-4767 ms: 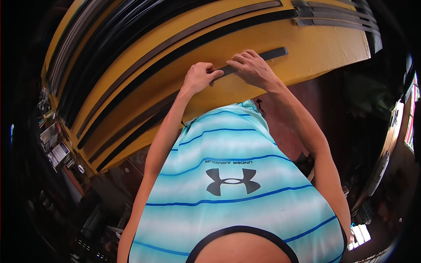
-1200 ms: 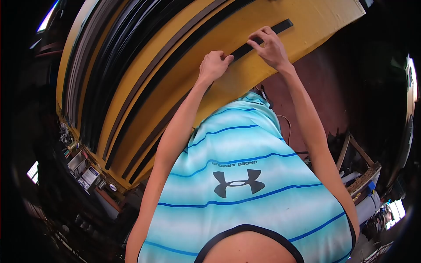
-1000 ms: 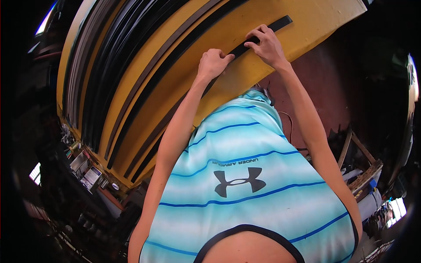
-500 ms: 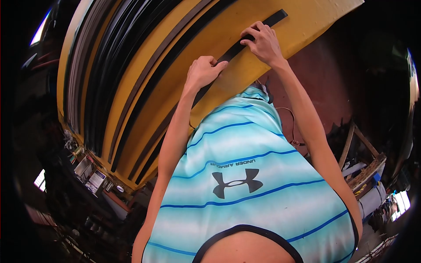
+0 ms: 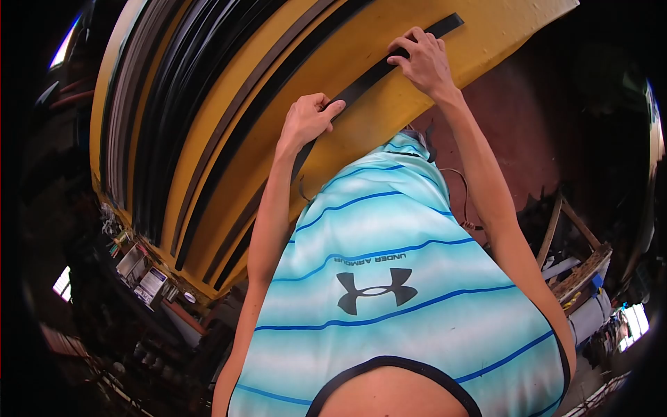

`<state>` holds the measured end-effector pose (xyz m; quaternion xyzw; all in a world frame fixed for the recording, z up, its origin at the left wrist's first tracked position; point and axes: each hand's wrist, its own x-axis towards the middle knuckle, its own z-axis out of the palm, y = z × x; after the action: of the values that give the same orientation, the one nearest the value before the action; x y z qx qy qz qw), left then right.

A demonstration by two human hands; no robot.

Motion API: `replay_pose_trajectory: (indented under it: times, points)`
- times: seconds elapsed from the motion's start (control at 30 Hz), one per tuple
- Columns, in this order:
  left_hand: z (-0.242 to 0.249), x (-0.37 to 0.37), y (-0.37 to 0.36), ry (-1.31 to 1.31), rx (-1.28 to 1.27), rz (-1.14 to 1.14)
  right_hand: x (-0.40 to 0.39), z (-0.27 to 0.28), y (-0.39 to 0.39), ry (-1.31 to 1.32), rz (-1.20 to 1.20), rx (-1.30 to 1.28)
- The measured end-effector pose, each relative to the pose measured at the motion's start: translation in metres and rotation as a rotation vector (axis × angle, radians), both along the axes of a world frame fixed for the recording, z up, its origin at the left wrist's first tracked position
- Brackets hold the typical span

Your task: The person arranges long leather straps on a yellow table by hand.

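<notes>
A long, flat black strip point(image 5: 363, 85) lies on the yellow tabletop point(image 5: 389, 111), running at a slant near its front edge. My left hand point(image 5: 306, 119) is closed on the strip, thumb on the near side and fingers curled over the far side. Farther up the same strip, my right hand point(image 5: 425, 64) pinches it between thumb and bent fingers, a short way before its squared upper end. Behind my left forearm the strip's lower part is hidden.
More dark strips point(image 5: 267, 97) lie side by side on the table, with a thick bundle of black strips point(image 5: 184, 90) and greyish strips point(image 5: 128, 104) at its far left. Boxes and clutter point(image 5: 149, 285) stand below left. A wooden frame point(image 5: 577, 222) is at the right.
My left hand has moved left along the strip, widening the gap between my hands. My right hand and the strip's upper end have shifted slightly up and right.
</notes>
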<state>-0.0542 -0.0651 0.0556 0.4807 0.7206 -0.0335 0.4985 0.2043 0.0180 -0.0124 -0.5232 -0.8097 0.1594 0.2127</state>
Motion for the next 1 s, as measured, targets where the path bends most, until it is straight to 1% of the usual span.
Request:
replay_pose_trajectory:
  times: [0.07,0.17,0.27,0.33,0.37,0.43,0.53,0.6,0.67,0.77,0.83,1.0]
  points:
    - [-0.006,-0.001,-0.008,-0.16,0.115,0.118,0.002,-0.001,0.002,-0.001,0.0,0.005]
    - [-0.008,0.001,-0.01,-0.139,0.119,0.135,0.002,0.0,0.003,-0.011,-0.006,0.014]
    - [-0.015,0.0,-0.011,-0.126,0.14,0.179,-0.005,0.0,0.0,0.061,0.008,0.039]
    - [-0.018,0.001,-0.012,-0.121,0.143,0.176,-0.015,-0.001,-0.006,0.167,0.093,-0.045]
    - [-0.019,0.001,-0.013,-0.115,0.146,0.171,-0.017,-0.001,-0.01,0.166,0.093,-0.047]
    - [-0.023,0.001,-0.015,-0.124,0.154,0.186,-0.021,0.0,-0.017,0.277,0.139,-0.148]
    - [-0.027,-0.002,-0.02,-0.155,0.155,0.227,-0.021,-0.003,-0.017,0.346,0.109,-0.145]
    - [-0.026,-0.005,-0.021,-0.179,0.153,0.247,-0.022,0.002,-0.021,0.321,0.101,-0.159]
    - [-0.023,-0.008,-0.019,-0.16,0.081,0.223,-0.023,0.004,-0.022,0.295,0.089,-0.173]
    - [-0.021,-0.009,-0.02,-0.171,0.088,0.236,-0.023,0.002,-0.021,0.27,0.075,-0.146]
    - [-0.023,-0.009,-0.02,-0.166,0.1,0.228,-0.023,0.003,-0.02,0.224,0.056,-0.209]
    - [-0.023,-0.006,-0.022,-0.139,0.129,0.221,-0.023,0.001,-0.018,0.244,0.063,-0.213]
